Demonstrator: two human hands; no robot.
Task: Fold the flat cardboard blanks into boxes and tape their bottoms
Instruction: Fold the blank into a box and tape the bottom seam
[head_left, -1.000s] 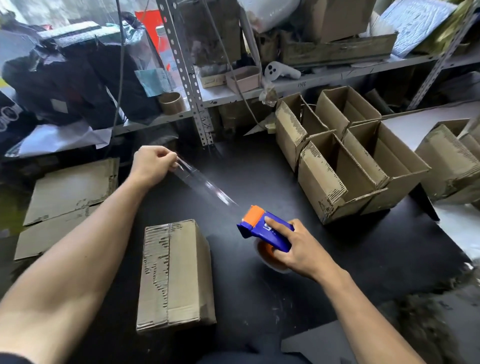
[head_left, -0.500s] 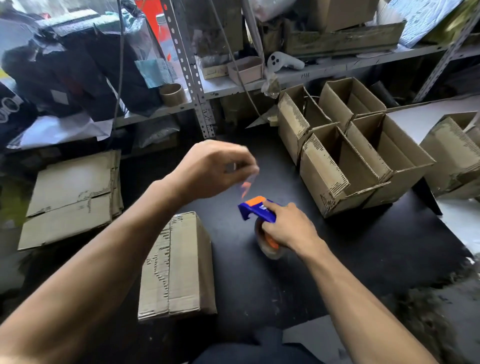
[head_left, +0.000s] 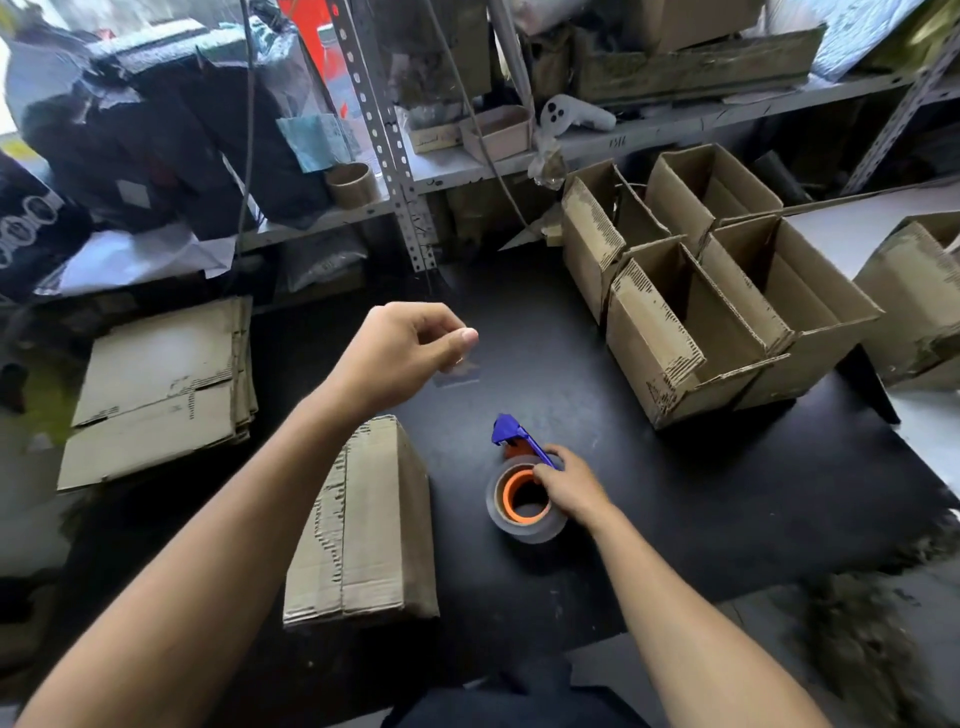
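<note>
Black and scuffed, the table (head_left: 701, 499) carries everything at hand, with a cluttered metal shelf (head_left: 649, 140) behind it. Nearest the person, a folded box (head_left: 363, 525) lies on the table with its closed flaps up, beside the left forearm. Just right of it the tape dispenser (head_left: 524, 488) rests on the table, roll lying flat with its orange core up and its blue cutter pointing away. The right hand (head_left: 569, 483) grips the dispenser, fingers curled over the rim of the roll. Farther out, the left hand (head_left: 405, 348) is raised above the table, thumb and fingertips pinched on a short piece of clear tape (head_left: 457, 371) that hangs below them. To the left, a stack of flat blanks (head_left: 156, 389) lies at the table's edge. To the right and farther back, four open boxes (head_left: 727, 291) stand clustered together, touching one another, open tops up. Another box (head_left: 919, 306) sits at the far right, apart from them.
</note>
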